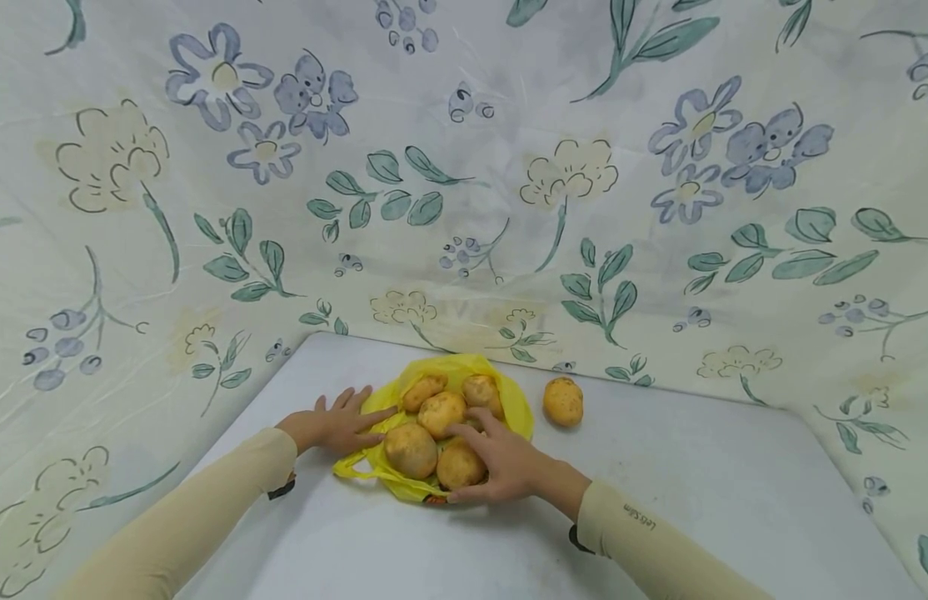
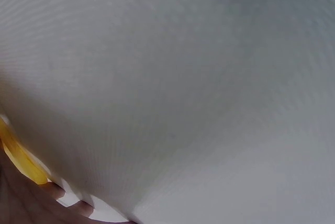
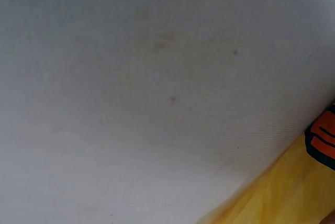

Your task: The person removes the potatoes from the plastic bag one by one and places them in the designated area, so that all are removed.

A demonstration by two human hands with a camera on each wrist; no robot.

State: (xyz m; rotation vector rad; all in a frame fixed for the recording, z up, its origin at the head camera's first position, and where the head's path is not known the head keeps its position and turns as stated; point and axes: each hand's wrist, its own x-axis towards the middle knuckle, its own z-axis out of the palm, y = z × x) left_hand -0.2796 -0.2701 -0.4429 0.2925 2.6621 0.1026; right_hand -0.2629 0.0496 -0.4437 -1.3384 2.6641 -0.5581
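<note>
A yellow plastic bag (image 1: 516,408) lies spread on the table with several potatoes (image 1: 411,451) gathered on it. At the bag's left side is my left hand (image 1: 336,425), its fingers spread and reaching onto the yellow plastic. My right hand (image 1: 509,460) comes in from the right and grips the front right potato (image 1: 460,467), thumb at its near side and curved fingers over its far side. In the left wrist view only part of the left hand (image 2: 26,203) shows, beside a strip of yellow bag (image 2: 23,160). The right wrist view shows the bag (image 3: 282,192) with an orange-and-black print.
One loose potato (image 1: 563,402) sits on the white table (image 1: 659,475), to the right of the bag. Behind the table and along its sides hangs a pale floral sheet (image 1: 479,225). A bag handle (image 1: 353,468) lies at the front left.
</note>
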